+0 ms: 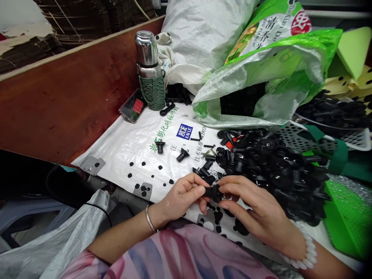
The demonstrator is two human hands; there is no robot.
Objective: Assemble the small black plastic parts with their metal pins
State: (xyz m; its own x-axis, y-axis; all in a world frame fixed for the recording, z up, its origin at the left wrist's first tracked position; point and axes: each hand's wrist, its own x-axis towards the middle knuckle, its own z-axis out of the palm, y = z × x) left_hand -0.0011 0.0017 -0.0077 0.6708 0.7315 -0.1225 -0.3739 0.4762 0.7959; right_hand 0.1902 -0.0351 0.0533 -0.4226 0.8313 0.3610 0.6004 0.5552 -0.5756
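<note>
Close to the table's front edge, my left hand pinches the stem of a small black plastic part between thumb and fingers. From the other side, the fingers of my right hand close around the wider end of the same part. Just beyond my hands lie loose black parts, and a large heap of similar black parts spreads to the right. Two single black parts, one standing and one tipped over, sit apart on the white sack sheet. My fingers cover some of the held part.
A steel thermos in a green knitted sleeve and a phone stand by the wooden board. Behind are a white sack and an open green bag. At right are a white basket and green tray.
</note>
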